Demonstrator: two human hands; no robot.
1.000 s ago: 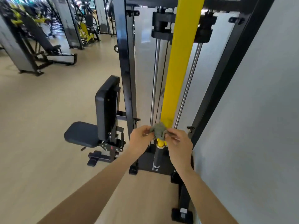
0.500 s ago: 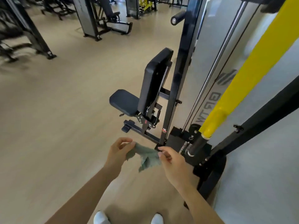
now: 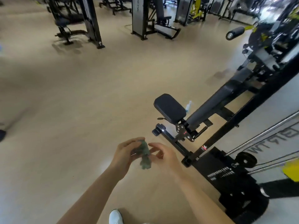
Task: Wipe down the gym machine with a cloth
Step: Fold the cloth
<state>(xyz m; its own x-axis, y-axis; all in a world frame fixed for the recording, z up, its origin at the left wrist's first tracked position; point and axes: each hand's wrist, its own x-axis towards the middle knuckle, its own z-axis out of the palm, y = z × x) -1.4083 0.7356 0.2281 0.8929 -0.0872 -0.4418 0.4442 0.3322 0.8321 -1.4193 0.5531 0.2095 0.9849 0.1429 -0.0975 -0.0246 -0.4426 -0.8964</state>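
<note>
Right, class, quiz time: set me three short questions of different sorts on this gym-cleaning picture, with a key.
1. True or false: the cloth lies on the seat.
2. What shows just beyond the seat? A) a bucket B) a spray bottle C) a dumbbell
3. Fill in: the left hand grips the ___.
Key: 1 false; 2 B; 3 cloth.
</note>
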